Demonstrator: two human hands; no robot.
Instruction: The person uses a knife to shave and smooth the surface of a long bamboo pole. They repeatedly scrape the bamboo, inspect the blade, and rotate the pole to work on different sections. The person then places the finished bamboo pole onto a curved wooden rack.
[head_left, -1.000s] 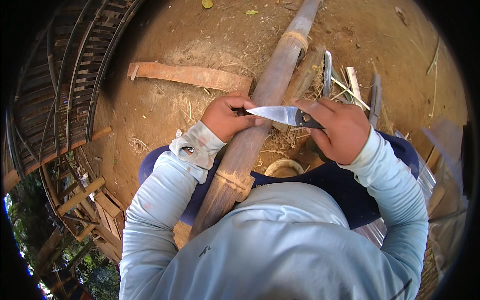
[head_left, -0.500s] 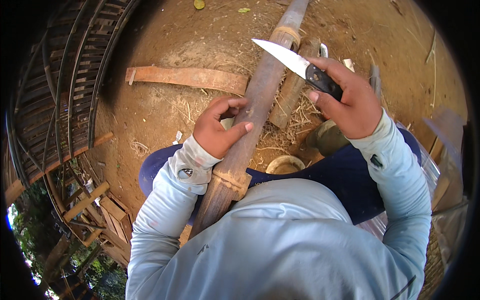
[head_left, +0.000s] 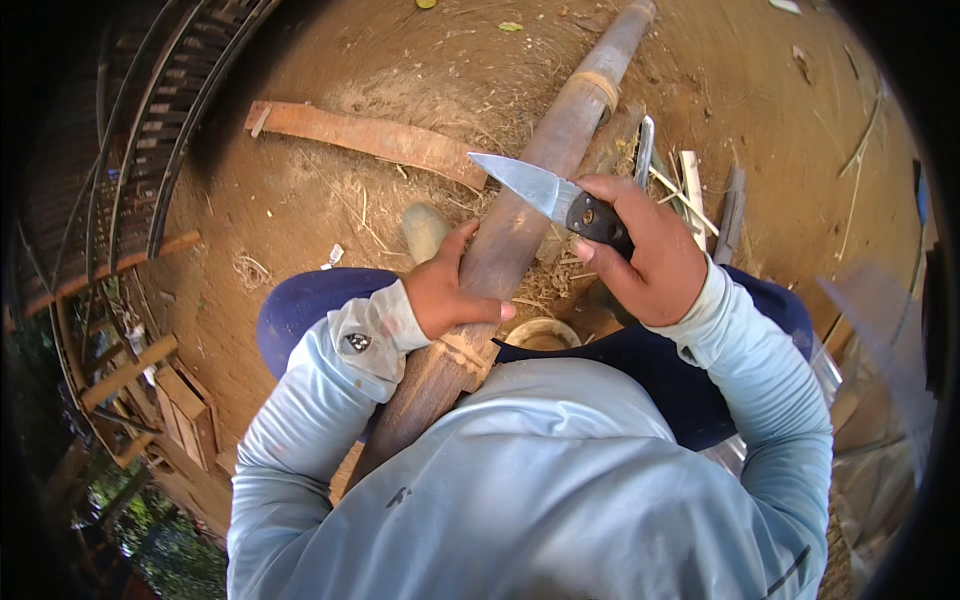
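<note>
A brown bamboo pole runs slantwise from under my left arm, across my lap, to the far ground. It has a pale ring at one joint and a light cut notch close to my shirt. My left hand grips the pole just above that notch, thumb across the top and fingers along its left side. In my right hand is a knife with a black handle. Its bright blade points left and lies over the pole; I cannot tell whether it touches.
A flat reddish-brown strip lies left of the pole. Wood slats and shavings lie to the right. A round bowl sits between my legs. Far left stand a slatted structure and a wooden box.
The knife has come down and left, from beside the pole's upper part to across its middle. My left hand has slid nearer my body and closed further around the pole.
</note>
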